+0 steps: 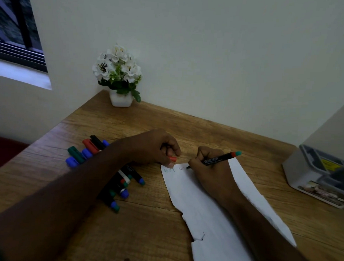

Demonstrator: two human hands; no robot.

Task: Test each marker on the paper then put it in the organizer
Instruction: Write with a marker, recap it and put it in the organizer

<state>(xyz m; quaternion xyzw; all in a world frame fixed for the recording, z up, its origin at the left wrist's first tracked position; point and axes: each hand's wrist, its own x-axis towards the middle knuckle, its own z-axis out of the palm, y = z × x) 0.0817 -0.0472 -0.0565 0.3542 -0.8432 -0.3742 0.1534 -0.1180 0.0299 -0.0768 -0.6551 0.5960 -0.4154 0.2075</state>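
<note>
Where the white paper (218,222) lies on the wooden table (141,238), a black marker (213,159) with a red-and-teal end is gripped by the right hand (208,172), tip on the sheet. A red cap (173,159) is pinched by the left hand (156,147). Loose markers (97,166) lie left; the grey organizer (320,176) stands far right.

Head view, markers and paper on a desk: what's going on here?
A person is testing a marker: the right hand grips it with the tip on the paper, next to a few scribbles. The left hand holds a red cap at the sheet's top corner. A pile of markers lies under the left forearm. The grey organizer sits at the right edge.
</note>
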